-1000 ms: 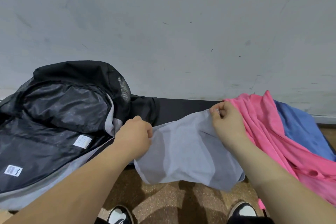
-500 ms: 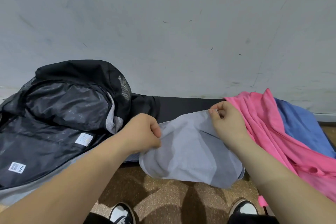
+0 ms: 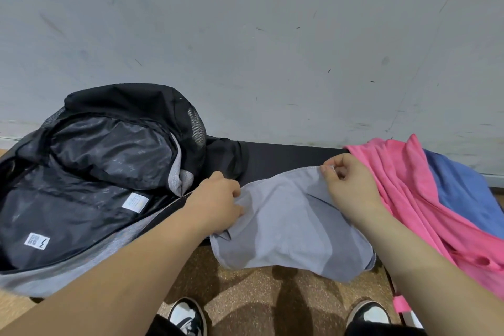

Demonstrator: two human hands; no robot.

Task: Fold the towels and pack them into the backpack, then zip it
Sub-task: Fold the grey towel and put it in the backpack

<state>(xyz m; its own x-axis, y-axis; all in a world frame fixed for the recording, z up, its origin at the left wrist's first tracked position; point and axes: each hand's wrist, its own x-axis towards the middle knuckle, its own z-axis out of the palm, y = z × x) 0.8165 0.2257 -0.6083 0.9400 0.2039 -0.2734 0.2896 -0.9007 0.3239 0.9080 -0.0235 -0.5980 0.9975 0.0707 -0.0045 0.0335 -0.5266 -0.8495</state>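
A grey towel hangs over the front edge of a black table, partly folded. My left hand grips its left edge. My right hand pinches its upper right corner. A black and grey backpack lies unzipped and wide open on the left, its dark lining showing. A pink towel lies crumpled on the right, over a blue towel.
A scuffed grey wall stands right behind the table. Below the table edge are a speckled brown floor and my two black and white shoes.
My left hand has moved right along the grey towel's edge, bunching the cloth between my hands. My right hand has stayed in place on its corner.
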